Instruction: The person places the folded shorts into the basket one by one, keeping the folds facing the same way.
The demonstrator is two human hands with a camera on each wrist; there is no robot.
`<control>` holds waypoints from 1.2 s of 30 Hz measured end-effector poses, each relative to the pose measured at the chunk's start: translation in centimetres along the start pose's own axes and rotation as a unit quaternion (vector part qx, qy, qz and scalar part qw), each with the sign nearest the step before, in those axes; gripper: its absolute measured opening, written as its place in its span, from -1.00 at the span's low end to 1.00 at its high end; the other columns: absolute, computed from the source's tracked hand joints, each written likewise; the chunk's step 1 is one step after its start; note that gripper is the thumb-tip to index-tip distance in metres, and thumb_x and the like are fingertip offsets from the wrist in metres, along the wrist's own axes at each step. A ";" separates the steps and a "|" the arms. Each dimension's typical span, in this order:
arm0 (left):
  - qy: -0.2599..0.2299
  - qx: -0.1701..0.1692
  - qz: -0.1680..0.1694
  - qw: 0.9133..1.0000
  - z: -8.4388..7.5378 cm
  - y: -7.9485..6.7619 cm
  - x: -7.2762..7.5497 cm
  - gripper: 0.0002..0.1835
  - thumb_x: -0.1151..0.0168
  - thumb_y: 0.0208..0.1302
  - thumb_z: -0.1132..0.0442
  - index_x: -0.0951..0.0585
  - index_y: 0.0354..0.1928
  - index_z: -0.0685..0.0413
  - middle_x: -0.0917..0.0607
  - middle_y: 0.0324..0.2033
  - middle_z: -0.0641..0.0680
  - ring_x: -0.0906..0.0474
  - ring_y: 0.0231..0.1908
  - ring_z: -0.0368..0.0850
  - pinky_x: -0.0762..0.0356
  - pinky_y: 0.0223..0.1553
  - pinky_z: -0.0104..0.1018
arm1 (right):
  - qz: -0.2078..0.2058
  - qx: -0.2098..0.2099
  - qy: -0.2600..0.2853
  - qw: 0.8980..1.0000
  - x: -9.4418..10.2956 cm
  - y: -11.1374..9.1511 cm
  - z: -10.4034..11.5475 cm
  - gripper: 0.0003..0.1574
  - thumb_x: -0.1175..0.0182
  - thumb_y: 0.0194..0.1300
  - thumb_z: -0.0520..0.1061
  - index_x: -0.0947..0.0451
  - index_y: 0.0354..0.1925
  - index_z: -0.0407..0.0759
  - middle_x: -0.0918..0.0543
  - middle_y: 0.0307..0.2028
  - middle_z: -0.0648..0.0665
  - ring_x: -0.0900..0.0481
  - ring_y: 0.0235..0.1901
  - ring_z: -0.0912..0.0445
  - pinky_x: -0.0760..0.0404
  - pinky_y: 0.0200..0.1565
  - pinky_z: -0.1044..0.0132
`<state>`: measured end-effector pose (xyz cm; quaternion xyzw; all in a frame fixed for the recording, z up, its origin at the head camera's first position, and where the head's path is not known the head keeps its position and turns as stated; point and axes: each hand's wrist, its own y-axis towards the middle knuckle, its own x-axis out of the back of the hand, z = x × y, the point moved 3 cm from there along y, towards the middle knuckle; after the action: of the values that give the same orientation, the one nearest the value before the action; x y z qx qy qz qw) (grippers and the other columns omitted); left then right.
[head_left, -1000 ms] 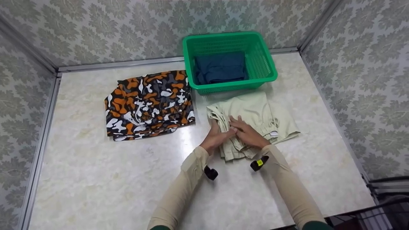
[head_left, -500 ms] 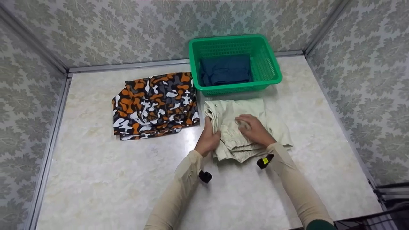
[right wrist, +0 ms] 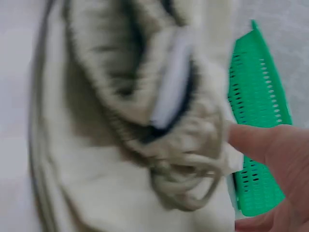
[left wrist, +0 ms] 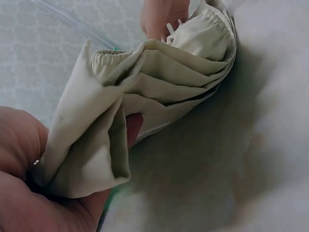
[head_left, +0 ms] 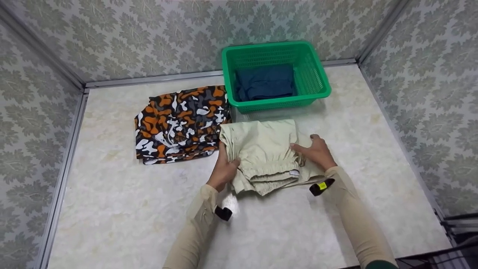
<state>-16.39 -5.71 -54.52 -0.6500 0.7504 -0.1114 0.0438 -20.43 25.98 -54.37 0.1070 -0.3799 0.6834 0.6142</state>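
Observation:
Beige drawstring pants [head_left: 265,140] lie partly folded in front of the basket, gathered waistband toward the person. My left hand [head_left: 224,170] grips their layered left edge, thumb above and fingers underneath; the left wrist view shows the stacked folds [left wrist: 164,79] raised beside that hand. At the right side is my right hand [head_left: 319,151], thumb and fingers spread wide, thumb tip at the cloth. Beside that thumb in the blurred right wrist view are the drawstring [right wrist: 193,176] and a white label [right wrist: 171,79]. A further beige layer sticks out under the right hand.
A green perforated basket [head_left: 278,104] stands at the back with folded navy cloth [head_left: 265,80] in it. To the left lies a folded orange, black and white camouflage garment [head_left: 183,123], its right edge against the pants. Patterned wall panels [head_left: 149,41] enclose the table [head_left: 123,209].
The left edge of the pants has shifted left and toward the person, with the left hand gripping it. The right hand has moved from the middle of the cloth to its right side, fingers spreading.

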 end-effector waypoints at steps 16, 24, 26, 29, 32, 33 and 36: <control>-0.058 0.059 -0.031 0.996 2.3 0.5 1.6 -0.18 -0.27 0.35 0.24 -0.14 0.58 -0.08 -0.33 0.44 0.14 -0.30 0.39 0.05 -0.22 0.39 -0.03 | 0.160 -0.047 0.331 0.929 -1.7 0.0 0.6 0.37 -0.47 0.23 0.09 0.22 0.59 -0.31 -0.42 0.28 -0.40 -0.66 -0.05 0.04 -0.66 0.00 0.21; -0.067 0.059 0.017 0.996 2.7 0.0 1.7 0.03 -0.25 0.26 0.39 0.10 0.65 -0.14 -0.07 0.57 0.09 -0.04 0.52 0.04 -0.04 0.47 -0.06 | 0.151 0.032 0.274 0.949 -3.0 -0.1 1.3 -0.07 -0.47 0.25 -0.07 -0.26 0.46 -0.13 -0.50 0.24 -0.22 -0.52 0.18 -0.07 -0.54 0.17 0.07; -0.059 0.054 0.012 0.997 3.0 0.0 1.7 0.02 -0.20 0.26 0.43 0.12 0.65 -0.10 -0.02 0.59 0.10 0.04 0.54 0.04 0.03 0.49 -0.06 | 0.120 0.042 0.242 0.962 -3.3 -0.1 1.2 -0.15 -0.44 0.25 -0.11 -0.33 0.41 -0.17 -0.53 0.21 -0.20 -0.53 0.15 -0.04 -0.53 0.15 0.10; -0.062 0.045 0.004 0.997 3.4 -0.3 1.7 -0.03 -0.15 0.29 0.46 0.09 0.64 -0.07 -0.05 0.58 0.14 0.02 0.53 0.07 0.03 0.49 -0.05 | 0.100 0.062 0.222 0.968 -3.6 -0.2 1.3 -0.32 -0.38 0.28 -0.18 -0.43 0.32 -0.23 -0.58 0.16 -0.23 -0.54 0.09 -0.04 -0.53 0.09 0.13; -0.070 0.024 0.012 0.997 2.9 -0.7 1.7 -0.07 -0.12 0.34 0.47 0.08 0.64 -0.04 -0.08 0.57 0.16 -0.02 0.52 0.09 -0.01 0.48 -0.03 | 0.104 0.075 0.230 0.965 -3.2 -0.6 1.7 -0.36 -0.36 0.30 -0.18 -0.45 0.30 -0.23 -0.59 0.13 -0.23 -0.56 0.05 -0.03 -0.57 0.03 0.16; -0.077 0.017 0.016 0.997 2.5 -0.7 1.8 -0.07 -0.11 0.35 0.48 0.08 0.64 -0.05 -0.09 0.57 0.16 -0.05 0.51 0.09 -0.03 0.48 -0.02 | 0.107 0.080 0.233 0.963 -2.9 -0.7 2.0 -0.36 -0.36 0.31 -0.17 -0.44 0.31 -0.23 -0.58 0.13 -0.23 -0.57 0.05 -0.02 -0.57 0.03 0.16; -0.085 -0.008 0.025 0.996 1.0 -0.9 2.1 -0.09 -0.12 0.39 0.46 0.09 0.64 -0.05 -0.09 0.56 0.15 -0.08 0.50 0.10 -0.11 0.45 -0.01 | 0.118 0.096 0.253 0.955 -1.4 -1.0 3.1 -0.32 -0.39 0.30 -0.14 -0.43 0.32 -0.23 -0.58 0.12 -0.24 -0.59 0.03 -0.03 -0.61 0.01 0.15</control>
<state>-15.66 -7.99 -55.10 -0.6384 0.7609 -0.0484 0.1056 -20.20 22.82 -52.69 -0.0565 -0.1543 0.7890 0.5920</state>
